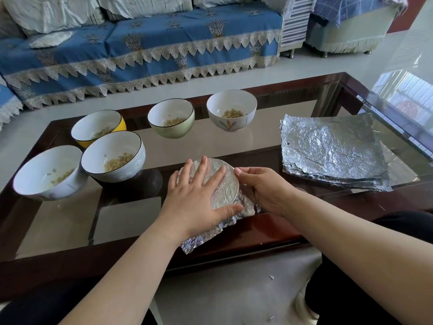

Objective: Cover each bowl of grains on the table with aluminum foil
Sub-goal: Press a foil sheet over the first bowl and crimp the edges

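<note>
At lower centre of the frame, the left hand [198, 195] lay flat, fingers spread, atop the crinkled silver-foil-covered round bowl [226, 186] on the dark glass-topped table [257, 231], while the right hand [262, 186], fingers curled, gripped its foil-wrapped right side.

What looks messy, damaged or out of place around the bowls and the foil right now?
Little is wrong. The foil stack is crinkled, with a small dark hole near its left edge. Small foil scraps lie on the floor below the table. No grains look spilled; five bowls stay uncovered while the left hand presses foil onto the foil-covered bowl.
</note>
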